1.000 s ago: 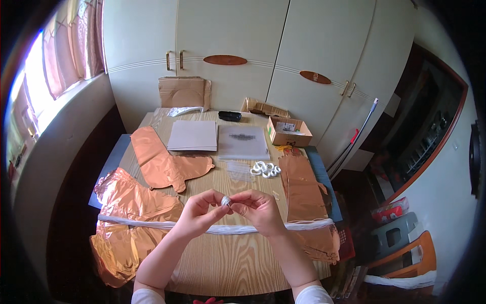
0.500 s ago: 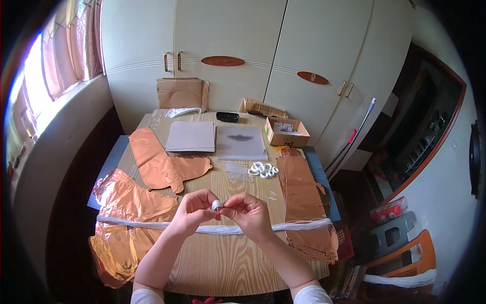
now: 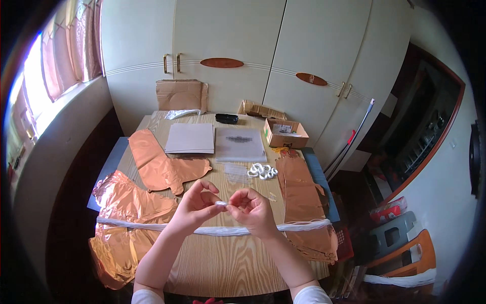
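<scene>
Both hands meet above the wooden surface point(image 3: 223, 263). The left hand point(image 3: 195, 206) and right hand point(image 3: 250, 210) pinch a small white piece point(image 3: 220, 203) between their fingers. Below lies a long white strip point(image 3: 212, 230). Farther off are shiny copper balloons point(image 3: 162, 169).

Bare forearms, short white sleeves, possibly a T-shirt, no rings visible
</scene>
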Available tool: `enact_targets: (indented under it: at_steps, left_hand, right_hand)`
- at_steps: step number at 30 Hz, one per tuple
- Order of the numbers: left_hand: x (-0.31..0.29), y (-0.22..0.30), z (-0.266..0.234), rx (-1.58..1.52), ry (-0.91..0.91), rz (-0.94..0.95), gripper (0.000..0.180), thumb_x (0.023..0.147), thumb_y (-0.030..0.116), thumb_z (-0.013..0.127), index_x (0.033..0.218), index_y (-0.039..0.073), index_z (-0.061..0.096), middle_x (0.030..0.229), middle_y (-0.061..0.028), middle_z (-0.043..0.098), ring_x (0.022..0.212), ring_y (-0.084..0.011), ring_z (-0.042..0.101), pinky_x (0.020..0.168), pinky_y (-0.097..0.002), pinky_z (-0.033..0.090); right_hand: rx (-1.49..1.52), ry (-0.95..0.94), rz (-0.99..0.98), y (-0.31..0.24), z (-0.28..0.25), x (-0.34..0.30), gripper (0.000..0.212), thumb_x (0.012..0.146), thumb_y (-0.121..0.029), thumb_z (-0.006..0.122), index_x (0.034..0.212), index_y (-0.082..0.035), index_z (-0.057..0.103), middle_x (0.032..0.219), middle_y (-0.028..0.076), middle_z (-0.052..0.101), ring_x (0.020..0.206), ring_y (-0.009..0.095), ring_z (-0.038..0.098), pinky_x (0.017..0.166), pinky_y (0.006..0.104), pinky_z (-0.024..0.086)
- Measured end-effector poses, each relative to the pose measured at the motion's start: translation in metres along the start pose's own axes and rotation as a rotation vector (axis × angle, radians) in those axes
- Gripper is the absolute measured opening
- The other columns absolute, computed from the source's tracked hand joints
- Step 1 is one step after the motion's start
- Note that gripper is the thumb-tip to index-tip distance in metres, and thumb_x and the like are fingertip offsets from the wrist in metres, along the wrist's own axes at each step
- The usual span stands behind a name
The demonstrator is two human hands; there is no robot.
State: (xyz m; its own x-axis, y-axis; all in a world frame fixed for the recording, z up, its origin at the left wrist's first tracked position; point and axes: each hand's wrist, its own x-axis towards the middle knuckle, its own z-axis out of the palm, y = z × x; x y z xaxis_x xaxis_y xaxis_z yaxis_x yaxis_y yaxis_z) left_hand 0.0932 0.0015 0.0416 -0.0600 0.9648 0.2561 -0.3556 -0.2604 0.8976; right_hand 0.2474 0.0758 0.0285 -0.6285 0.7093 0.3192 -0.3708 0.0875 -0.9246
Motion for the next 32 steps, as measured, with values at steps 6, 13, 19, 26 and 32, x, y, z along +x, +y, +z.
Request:
enact_targets:
  at_steps: [6,13,19,26,32]
  left_hand:
    - [-0.001,-0.011,0.002,0.885,0.215,0.305,0.016,0.076,0.001,0.063,0.087,0.004,0.053,0.086,-0.0016,0.063,0.072,-0.0067,0.058,0.060,-0.0209,0.041]
    - [0.002,0.000,-0.008,0.660,0.258,0.314,0.015,0.077,0.005,0.060,0.092,0.004,0.059,0.086,-0.0015,0.065,0.069,-0.0076,0.054,0.063,-0.0221,0.039]
    - [0.002,0.006,-0.009,0.629,0.237,0.332,0.013,0.077,0.004,0.059,0.090,0.003,0.062,0.085,-0.0009,0.065,0.070,-0.0074,0.054,0.064,-0.0215,0.039]
    - [0.004,0.010,-0.011,0.620,0.232,0.317,0.013,0.077,0.002,0.059,0.090,0.003,0.062,0.080,-0.0007,0.063,0.069,-0.0068,0.053,0.062,-0.0210,0.037]
    - [-0.004,0.020,-0.009,0.659,0.191,0.401,0.016,0.078,0.001,0.057,0.093,0.003,0.061,0.082,-0.0012,0.062,0.069,-0.0093,0.053,0.062,-0.0219,0.037]
  right_hand:
    - [-0.159,0.053,0.009,0.007,-0.008,0.010,0.011,0.079,-0.001,0.062,0.089,-0.001,0.060,0.082,0.001,0.060,0.074,0.005,0.055,0.069,0.0202,0.046]
    - [-0.232,0.432,0.054,0.053,-0.145,0.089,0.008,0.080,0.001,0.058,0.086,0.000,0.062,0.076,0.002,0.062,0.063,0.006,0.055,0.059,0.0189,0.045]
    - [-0.520,0.482,0.306,0.114,-0.217,0.112,0.005,0.077,-0.002,0.061,0.081,0.001,0.061,0.071,0.003,0.061,0.058,0.007,0.055,0.052,0.0200,0.045]
    - [-0.866,0.507,0.336,0.164,-0.250,0.120,0.002,0.072,-0.004,0.063,0.073,-0.003,0.065,0.064,0.005,0.061,0.054,0.012,0.057,0.051,0.0250,0.046]
    - [-1.269,0.470,0.166,0.161,-0.226,0.121,0.005,0.067,-0.011,0.067,0.071,-0.010,0.069,0.073,0.011,0.066,0.061,0.020,0.062,0.060,0.0310,0.049]
